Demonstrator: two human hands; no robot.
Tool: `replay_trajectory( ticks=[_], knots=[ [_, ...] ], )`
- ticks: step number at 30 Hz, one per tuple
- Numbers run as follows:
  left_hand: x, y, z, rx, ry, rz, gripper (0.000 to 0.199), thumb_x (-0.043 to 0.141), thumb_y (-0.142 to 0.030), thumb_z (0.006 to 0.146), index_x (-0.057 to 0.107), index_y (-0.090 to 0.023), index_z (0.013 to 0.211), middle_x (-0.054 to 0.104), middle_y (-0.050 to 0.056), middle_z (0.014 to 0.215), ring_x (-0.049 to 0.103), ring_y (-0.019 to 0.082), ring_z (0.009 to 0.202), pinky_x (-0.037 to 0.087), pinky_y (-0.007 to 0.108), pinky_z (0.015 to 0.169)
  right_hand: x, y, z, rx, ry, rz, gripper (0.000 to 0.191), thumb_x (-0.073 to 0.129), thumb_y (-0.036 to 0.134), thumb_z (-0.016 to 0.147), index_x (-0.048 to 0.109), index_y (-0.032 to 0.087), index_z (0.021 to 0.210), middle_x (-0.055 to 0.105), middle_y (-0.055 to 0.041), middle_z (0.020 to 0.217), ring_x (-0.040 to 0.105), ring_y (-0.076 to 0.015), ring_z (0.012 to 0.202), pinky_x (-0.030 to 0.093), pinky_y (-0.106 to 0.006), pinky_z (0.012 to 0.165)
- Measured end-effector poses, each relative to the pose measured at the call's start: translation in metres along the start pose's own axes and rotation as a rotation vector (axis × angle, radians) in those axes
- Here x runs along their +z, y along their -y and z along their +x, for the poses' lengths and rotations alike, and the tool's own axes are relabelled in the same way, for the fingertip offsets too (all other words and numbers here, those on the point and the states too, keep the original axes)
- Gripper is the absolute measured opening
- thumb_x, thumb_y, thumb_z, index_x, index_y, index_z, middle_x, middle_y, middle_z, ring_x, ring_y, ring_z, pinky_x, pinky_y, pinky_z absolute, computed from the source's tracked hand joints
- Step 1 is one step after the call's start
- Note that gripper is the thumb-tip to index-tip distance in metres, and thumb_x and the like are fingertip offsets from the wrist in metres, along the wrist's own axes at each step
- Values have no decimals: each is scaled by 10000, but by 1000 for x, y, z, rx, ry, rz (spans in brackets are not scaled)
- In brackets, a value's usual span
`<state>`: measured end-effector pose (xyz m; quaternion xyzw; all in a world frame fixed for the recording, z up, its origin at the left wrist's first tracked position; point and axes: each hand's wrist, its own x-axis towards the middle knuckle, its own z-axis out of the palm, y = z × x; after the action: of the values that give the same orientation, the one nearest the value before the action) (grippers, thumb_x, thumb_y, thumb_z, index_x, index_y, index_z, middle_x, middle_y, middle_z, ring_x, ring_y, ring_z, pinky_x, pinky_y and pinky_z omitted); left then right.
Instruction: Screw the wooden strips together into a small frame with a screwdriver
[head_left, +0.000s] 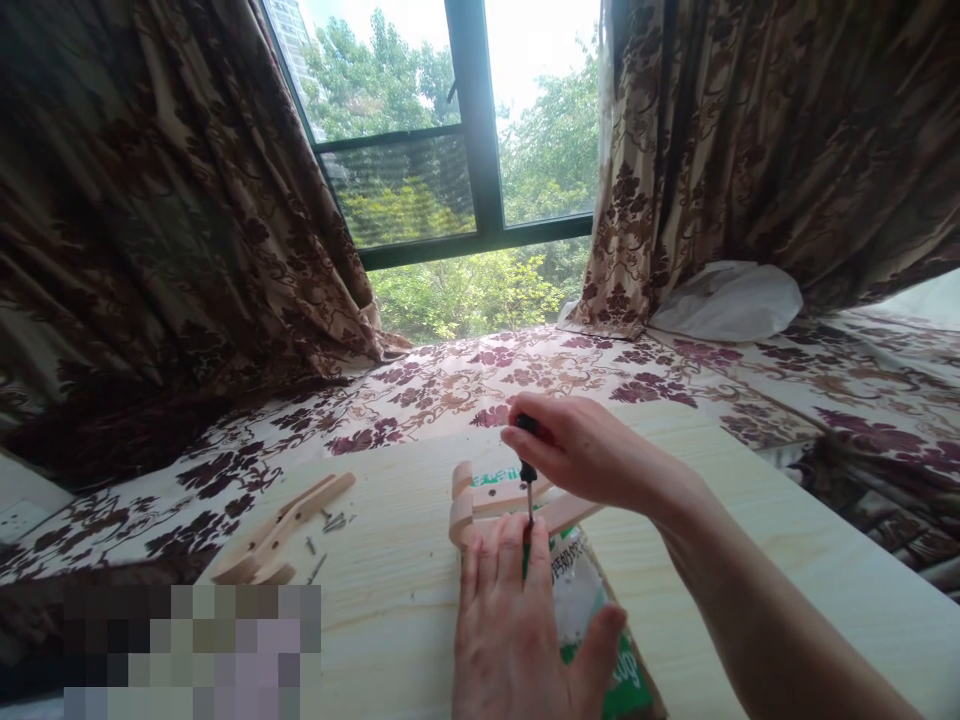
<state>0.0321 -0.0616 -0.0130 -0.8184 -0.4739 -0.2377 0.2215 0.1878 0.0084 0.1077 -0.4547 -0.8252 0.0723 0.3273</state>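
My right hand (570, 440) is closed around the black handle of a screwdriver (528, 468), held upright. Its thin metal shaft points down at a pale wooden piece (491, 497) with dark screw holes. Flat across the near side of the wood lies my left hand (517, 610), fingers stretched out and thumb apart. The screwdriver's tip is close to the left fingertips, which partly hide it. Beneath the wood and the left hand is a green and white printed package (622, 680).
A second pale wooden assembly (277, 535) lies at the left of the light wooden board (382, 560), with several loose screws (335, 522) beside it. Floral cloth (480, 380) spreads behind the board, up to a window between curtains. A white plastic bag (727, 300) sits at the back right.
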Motion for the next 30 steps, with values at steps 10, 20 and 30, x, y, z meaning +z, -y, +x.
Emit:
replay_trajectory(
  ticks=[10, 20, 30],
  knots=[
    [0, 2, 0, -2, -4, -21, 728, 493, -664, 789, 475, -173, 1326, 527, 74, 1341, 494, 284, 1206, 445, 406, 946, 2, 9, -2, -73, 13, -2, 153, 468, 265, 917, 524, 185, 798, 557, 24, 628, 468, -103, 574, 281, -238, 566],
    [25, -17, 4, -167, -333, -96, 730, 268, -724, 825, 621, -155, 1117, 630, 93, 1181, 529, 285, 1125, 358, 431, 961, 7, 6, 0, -33, 24, 39, 174, 440, 261, 924, 487, 197, 768, 535, 23, 619, 464, -113, 575, 291, -239, 571],
    [61, -16, 17, -238, -693, -15, 396, 275, -198, 943, 662, -263, 888, 707, -19, 868, 615, 175, 863, 397, 356, 853, 17, 9, -1, 3, 35, -24, 233, 378, 333, 943, 422, 220, 744, 533, 21, 625, 450, -135, 551, 262, -265, 547]
  ],
)
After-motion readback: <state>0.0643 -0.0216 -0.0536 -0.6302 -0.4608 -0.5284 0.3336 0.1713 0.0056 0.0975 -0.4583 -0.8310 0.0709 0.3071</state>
